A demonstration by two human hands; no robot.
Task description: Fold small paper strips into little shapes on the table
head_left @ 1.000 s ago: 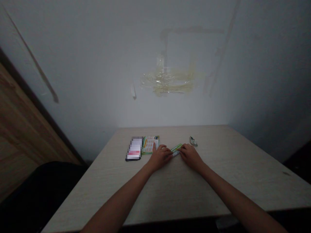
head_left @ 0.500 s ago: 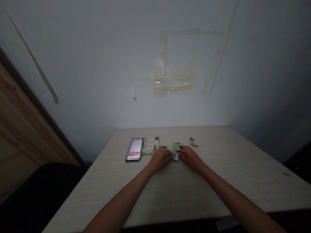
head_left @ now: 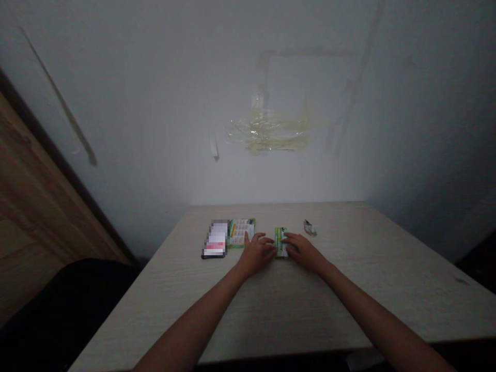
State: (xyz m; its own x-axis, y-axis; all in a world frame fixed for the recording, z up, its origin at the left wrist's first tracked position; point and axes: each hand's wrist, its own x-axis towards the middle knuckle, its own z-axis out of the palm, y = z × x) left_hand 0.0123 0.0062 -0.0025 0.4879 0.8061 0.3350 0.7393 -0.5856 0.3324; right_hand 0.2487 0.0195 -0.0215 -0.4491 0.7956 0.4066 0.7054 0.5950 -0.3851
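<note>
Grip: cannot tell whether left hand (head_left: 258, 254) and right hand (head_left: 304, 251) pinch the packet (head_left: 279, 238) or merely touch its opposite sides

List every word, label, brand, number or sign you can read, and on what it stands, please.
None can be read.
Green-and-white piece: print too small and blurred.
Green-edged sheet: printed blocks, too small to read.
Phone: screen pixelated.
Crumpled scrap: too small to tell.

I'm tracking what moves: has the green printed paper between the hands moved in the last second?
Yes, the green printed paper has turned counterclockwise: it slanted to the table's back edge, and now runs roughly square to it.
</note>
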